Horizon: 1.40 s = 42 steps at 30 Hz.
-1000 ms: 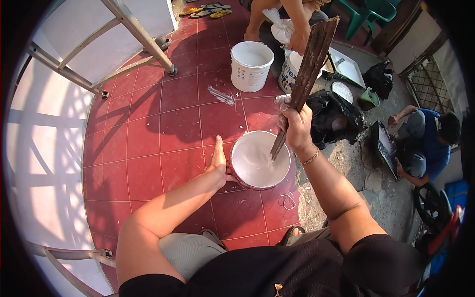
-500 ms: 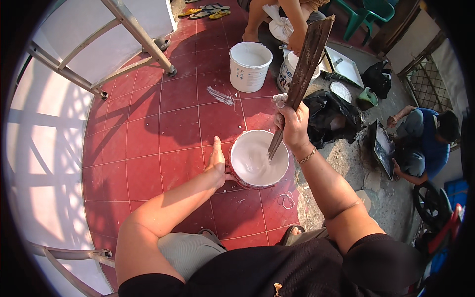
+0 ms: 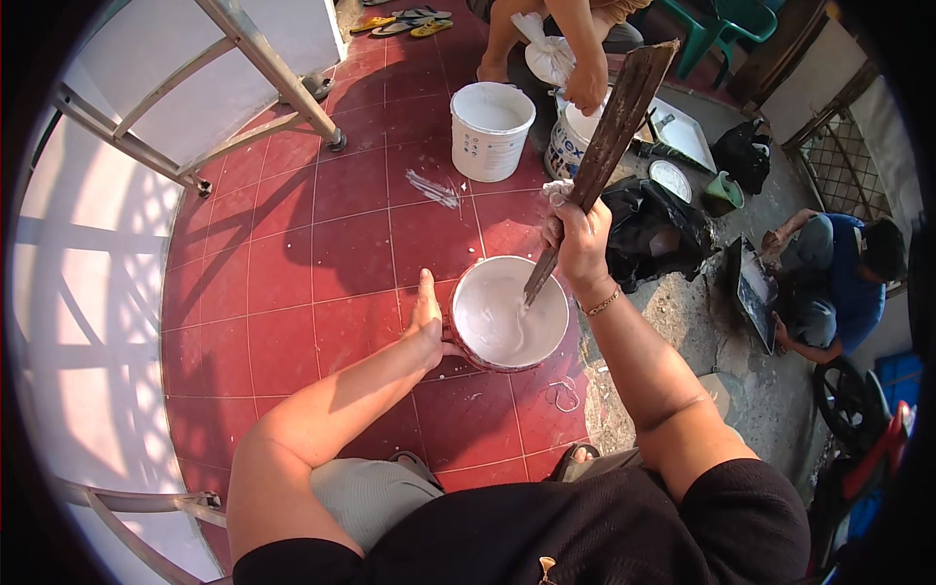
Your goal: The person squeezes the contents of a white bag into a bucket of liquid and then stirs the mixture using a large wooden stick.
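A small round bucket (image 3: 472, 363), red outside, stands on the tiles before me with whitish paint (image 3: 492, 327) inside. At its left side is my left hand (image 3: 426, 317), fingers stretched out away from me and the thumb against the bucket's near wall. My right hand (image 3: 582, 234) is closed round a long, rough wooden stick (image 3: 624, 117), with something white on its knuckles. The stick leans, its lower end in the paint and its upper end rising to the far right.
Beyond stand a white bucket (image 3: 493, 141) and another paint bucket (image 3: 565, 146), where a person's hand (image 3: 587, 86) reaches in. Black plastic (image 3: 658, 229) lies right of my stick. Another person (image 3: 829, 283) crouches at the right with a dark tray (image 3: 753, 292). A metal frame (image 3: 278, 83) stands far left.
The stick's lower end has shifted slightly left and toward the far side in the paint. My left hand stays in place. The far person's hand and white bag have moved a little.
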Available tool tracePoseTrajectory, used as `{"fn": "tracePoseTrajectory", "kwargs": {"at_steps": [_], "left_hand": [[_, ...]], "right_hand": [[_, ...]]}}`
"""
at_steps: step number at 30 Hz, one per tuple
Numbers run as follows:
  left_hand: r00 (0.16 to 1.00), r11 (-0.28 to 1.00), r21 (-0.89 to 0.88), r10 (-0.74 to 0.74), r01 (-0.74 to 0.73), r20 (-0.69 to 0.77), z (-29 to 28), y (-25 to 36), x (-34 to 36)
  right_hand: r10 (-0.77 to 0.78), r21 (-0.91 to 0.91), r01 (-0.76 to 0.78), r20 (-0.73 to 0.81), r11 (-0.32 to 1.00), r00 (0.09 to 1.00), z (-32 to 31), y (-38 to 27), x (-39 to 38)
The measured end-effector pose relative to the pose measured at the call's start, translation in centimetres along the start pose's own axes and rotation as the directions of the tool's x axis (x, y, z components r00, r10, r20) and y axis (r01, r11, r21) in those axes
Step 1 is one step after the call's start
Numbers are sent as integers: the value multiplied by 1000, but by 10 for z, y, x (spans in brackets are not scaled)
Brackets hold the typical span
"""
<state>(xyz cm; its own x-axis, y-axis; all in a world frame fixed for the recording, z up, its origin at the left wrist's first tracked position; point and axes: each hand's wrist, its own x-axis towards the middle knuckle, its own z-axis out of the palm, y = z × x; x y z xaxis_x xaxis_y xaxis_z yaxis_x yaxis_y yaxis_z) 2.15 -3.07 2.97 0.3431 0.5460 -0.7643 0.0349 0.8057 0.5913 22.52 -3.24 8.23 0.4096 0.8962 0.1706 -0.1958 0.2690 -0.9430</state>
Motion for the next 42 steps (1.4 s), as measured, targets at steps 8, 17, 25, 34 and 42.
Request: {"fn": "tracePoseTrajectory", "kwargs": {"at_steps": [8, 17, 25, 34, 42], "left_hand": [[999, 999, -46, -28, 27, -15, -1, -1, -2], [1000, 998, -55, 6, -4, 22, 5, 3, -6], [995, 995, -93, -48, 40, -85, -5, -6, 6], [999, 997, -71, -15, 18, 41, -5, -3, 6], [999, 1000, 15, 23, -23, -26, -6, -8, 8]], "right_hand": [[65, 50, -79, 241, 996, 968, 16, -1, -25], [-92, 59, 89, 39, 994, 995, 29, 8, -6], [217, 68, -238, 226, 969, 950, 23, -7, -31], [-71, 107, 66, 49, 992, 996, 31, 8, -15], [163, 32, -182, 308, 983, 937, -6, -8, -23]]}}
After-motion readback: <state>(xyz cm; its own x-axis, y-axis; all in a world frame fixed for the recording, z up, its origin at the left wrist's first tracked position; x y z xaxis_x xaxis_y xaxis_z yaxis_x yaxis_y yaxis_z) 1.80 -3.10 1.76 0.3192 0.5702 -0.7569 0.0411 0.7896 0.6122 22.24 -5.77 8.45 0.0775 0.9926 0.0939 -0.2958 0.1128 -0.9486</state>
